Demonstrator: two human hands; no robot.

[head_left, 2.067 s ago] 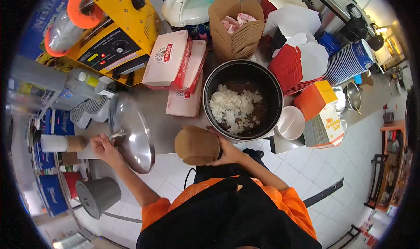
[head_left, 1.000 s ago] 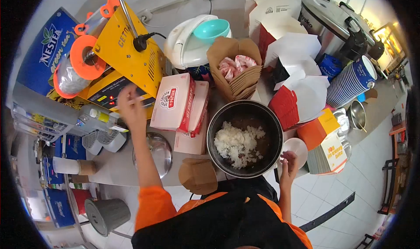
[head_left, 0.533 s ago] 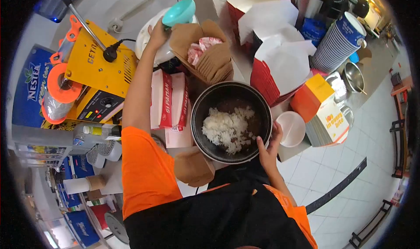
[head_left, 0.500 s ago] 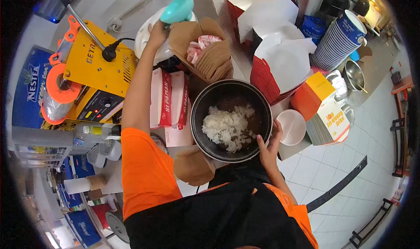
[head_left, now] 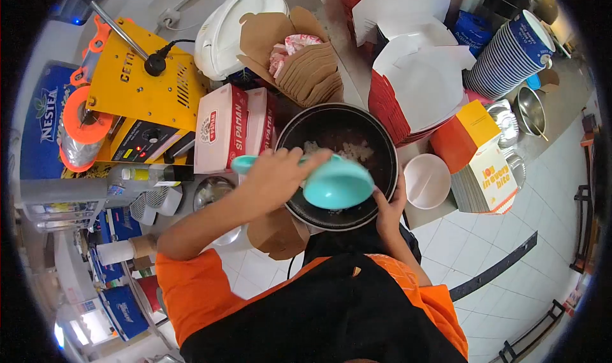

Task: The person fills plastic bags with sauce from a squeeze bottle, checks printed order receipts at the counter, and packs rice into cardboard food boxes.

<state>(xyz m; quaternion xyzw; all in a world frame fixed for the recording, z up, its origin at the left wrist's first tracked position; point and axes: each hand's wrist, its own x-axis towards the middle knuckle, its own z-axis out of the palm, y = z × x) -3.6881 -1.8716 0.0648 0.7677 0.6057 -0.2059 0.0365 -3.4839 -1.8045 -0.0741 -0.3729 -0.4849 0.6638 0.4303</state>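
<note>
My left hand [head_left: 274,179] is closed around the handle of a turquoise scoop [head_left: 338,187], slightly smeared by motion. The scoop is over a dark inner pot [head_left: 376,130] and covers much of what lies inside. White cooked rice [head_left: 356,151] shows behind the scoop in the pot. My right hand [head_left: 390,213] grips the pot's right rim, thumb over the edge. Left of the pot stand red-and-white boxes [head_left: 220,130]; behind it is a stack of brown paper boxes [head_left: 312,85].
A yellow sealing machine [head_left: 146,82] stands at the left, and a white rice cooker [head_left: 233,34] at the back. To the right are red-and-white paper boxes [head_left: 417,85], a round white container [head_left: 427,181], stacked paper cups [head_left: 510,57] and a metal bowl [head_left: 529,111].
My left hand has brought the turquoise scoop from the rice cooker at the back down over the pot. My right hand stays on the pot's rim.
</note>
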